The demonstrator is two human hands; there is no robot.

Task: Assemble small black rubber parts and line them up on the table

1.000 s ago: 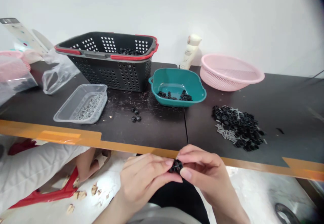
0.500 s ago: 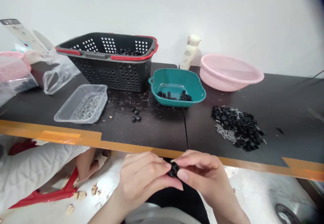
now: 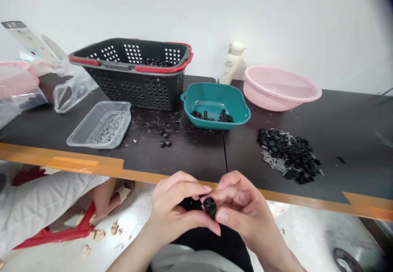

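Between the thumb and fingers of my right hand (image 3: 242,202) is a small round black plastic part (image 3: 210,207), held in front of the table edge. My left hand (image 3: 178,204) is right beside it, index finger and thumb spread apart around its left side. The left thumb lies just under the part; whether it touches cannot be made out. On the table beyond my hands are several loose black round pieces (image 3: 165,143). To the right lies a pile of black round parts (image 3: 294,153) mixed with small metal pins (image 3: 273,160).
A clear tub (image 3: 73,140) of metal pins stands at left, before a black basket (image 3: 129,83) with black parts. A teal basin (image 3: 239,100) holds more black parts. Behind are a pink sieve (image 3: 276,100) and a white bottle (image 3: 231,63). A person's leg (image 3: 106,198) shows below left.
The left index finger has lifted away from the black part and the left hand has opened. My right hand keeps hold of the part, which has turned slightly.
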